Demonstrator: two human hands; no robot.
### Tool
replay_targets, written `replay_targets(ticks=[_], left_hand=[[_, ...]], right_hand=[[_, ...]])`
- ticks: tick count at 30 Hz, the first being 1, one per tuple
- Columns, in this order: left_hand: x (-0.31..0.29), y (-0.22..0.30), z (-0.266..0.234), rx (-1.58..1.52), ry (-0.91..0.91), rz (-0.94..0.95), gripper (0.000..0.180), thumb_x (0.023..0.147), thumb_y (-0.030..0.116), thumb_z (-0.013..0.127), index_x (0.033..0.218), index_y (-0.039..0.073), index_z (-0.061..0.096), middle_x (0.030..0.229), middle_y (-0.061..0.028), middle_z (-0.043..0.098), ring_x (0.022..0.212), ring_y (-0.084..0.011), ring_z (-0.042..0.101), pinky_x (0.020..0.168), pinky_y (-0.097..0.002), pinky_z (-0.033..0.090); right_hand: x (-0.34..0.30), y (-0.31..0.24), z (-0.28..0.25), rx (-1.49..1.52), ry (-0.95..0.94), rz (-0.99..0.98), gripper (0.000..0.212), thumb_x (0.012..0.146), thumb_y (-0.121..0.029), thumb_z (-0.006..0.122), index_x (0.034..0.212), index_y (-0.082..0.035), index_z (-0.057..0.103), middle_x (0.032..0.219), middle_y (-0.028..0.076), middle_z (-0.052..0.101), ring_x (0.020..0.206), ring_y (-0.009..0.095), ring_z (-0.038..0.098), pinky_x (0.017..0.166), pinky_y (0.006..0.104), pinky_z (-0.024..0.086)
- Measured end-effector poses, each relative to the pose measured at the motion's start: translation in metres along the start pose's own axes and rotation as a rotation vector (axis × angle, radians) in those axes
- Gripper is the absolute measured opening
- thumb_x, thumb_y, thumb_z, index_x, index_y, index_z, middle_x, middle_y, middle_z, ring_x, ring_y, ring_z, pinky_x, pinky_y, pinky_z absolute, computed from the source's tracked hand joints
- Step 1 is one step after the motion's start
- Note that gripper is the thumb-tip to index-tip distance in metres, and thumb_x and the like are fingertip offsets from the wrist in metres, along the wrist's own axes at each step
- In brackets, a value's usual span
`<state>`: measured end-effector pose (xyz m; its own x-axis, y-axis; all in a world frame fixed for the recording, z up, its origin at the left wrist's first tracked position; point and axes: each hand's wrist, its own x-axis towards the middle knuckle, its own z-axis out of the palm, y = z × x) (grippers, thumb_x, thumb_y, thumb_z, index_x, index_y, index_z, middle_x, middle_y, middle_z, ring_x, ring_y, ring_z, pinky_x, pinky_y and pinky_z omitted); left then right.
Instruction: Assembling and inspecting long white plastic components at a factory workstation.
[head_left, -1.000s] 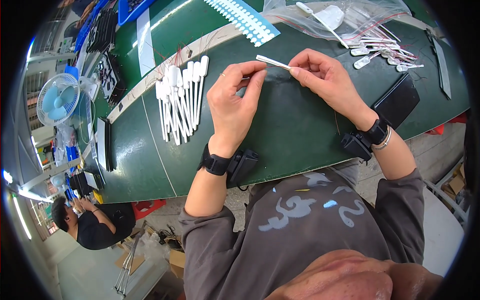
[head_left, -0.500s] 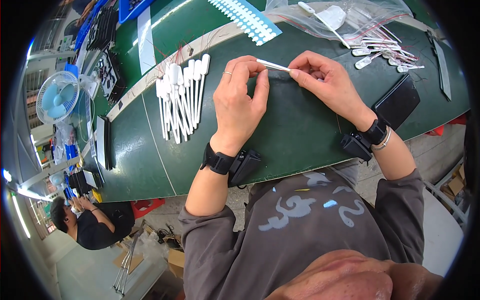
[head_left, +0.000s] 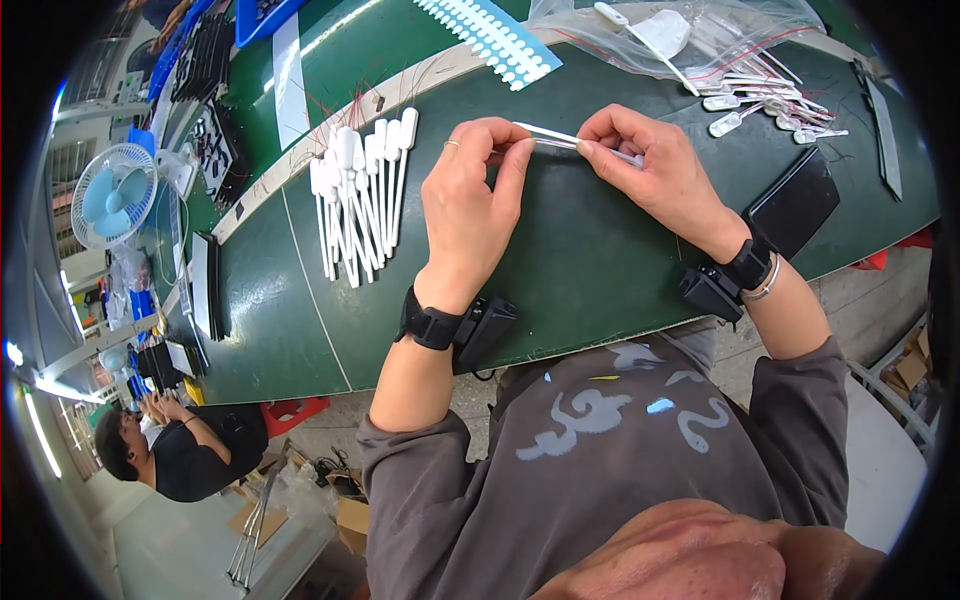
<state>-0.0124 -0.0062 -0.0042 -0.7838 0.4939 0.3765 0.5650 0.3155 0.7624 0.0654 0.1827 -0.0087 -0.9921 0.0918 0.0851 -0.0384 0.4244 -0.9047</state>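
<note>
Over the table, a slim white plastic stick [head_left: 552, 133] spans the gap between my two hands. My left hand [head_left: 468, 195] has its thumb and forefinger closed at the left end. My right hand [head_left: 655, 172] pinches the other end, and a white tip shows below its curled fingers. A second thin line runs just under the stick; I cannot tell whether it is a wire or another edge. Left of my left hand lies a bunch of white paddle-shaped sticks [head_left: 365, 190] with thin reddish wires at their heads.
Past my right hand lie more white sticks [head_left: 770, 100] and a clear plastic bag [head_left: 690, 40]. A black phone-like slab [head_left: 795, 205] rests near the right edge. A blue sheet of white stickers [head_left: 490, 40] lies at the back. A fan [head_left: 115, 195] and a seated person are at left.
My left hand has shifted slightly left and down, its fingers drawn back a little from the stick. More of the white tip shows beneath my right hand's fingers.
</note>
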Motion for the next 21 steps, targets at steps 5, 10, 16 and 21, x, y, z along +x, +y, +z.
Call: replay_targets(ticks=[5, 10, 16, 21], left_hand=[[0.0, -0.005, 0.0, 0.254, 0.059, 0.182, 0.01, 0.082, 0.007, 0.071, 0.088, 0.005, 0.064, 0.088, -0.0066, 0.064, 0.076, -0.0237, 0.064, 0.063, -0.0328, 0.052], [0.004, -0.01, -0.006, 0.369, 0.061, 0.319, 0.011, 0.08, 0.009, 0.073, 0.088, 0.007, 0.065, 0.088, -0.0054, 0.063, 0.077, -0.0233, 0.063, 0.062, -0.0328, 0.052], [0.008, -0.012, -0.013, 0.445, 0.032, 0.423, 0.012, 0.079, 0.01, 0.074, 0.088, 0.008, 0.066, 0.087, -0.0041, 0.063, 0.077, -0.0216, 0.063, 0.062, -0.0322, 0.051], [0.008, -0.012, -0.016, 0.399, 0.003, 0.341, 0.011, 0.079, 0.011, 0.075, 0.086, 0.008, 0.066, 0.087, -0.0039, 0.063, 0.075, -0.0219, 0.063, 0.06, -0.0318, 0.051]], right_hand=[[0.0, -0.001, 0.001, 0.005, 0.005, 0.005, 0.014, 0.091, -0.014, 0.063, 0.094, 0.0, 0.061, 0.078, 0.001, 0.06, 0.068, 0.008, 0.051, 0.063, 0.0227, 0.042], [0.0, 0.0, 0.003, 0.0, -0.002, -0.001, 0.015, 0.092, -0.014, 0.063, 0.094, 0.0, 0.061, 0.078, 0.001, 0.06, 0.068, 0.007, 0.051, 0.063, 0.0226, 0.042], [-0.001, 0.0, 0.002, 0.037, 0.03, -0.012, 0.014, 0.092, -0.014, 0.062, 0.095, 0.0, 0.062, 0.078, 0.001, 0.06, 0.068, 0.007, 0.051, 0.063, 0.0224, 0.042], [-0.001, 0.0, 0.003, 0.014, 0.011, -0.045, 0.014, 0.092, -0.013, 0.062, 0.096, 0.0, 0.062, 0.079, 0.001, 0.061, 0.068, 0.008, 0.052, 0.062, 0.0226, 0.043]])
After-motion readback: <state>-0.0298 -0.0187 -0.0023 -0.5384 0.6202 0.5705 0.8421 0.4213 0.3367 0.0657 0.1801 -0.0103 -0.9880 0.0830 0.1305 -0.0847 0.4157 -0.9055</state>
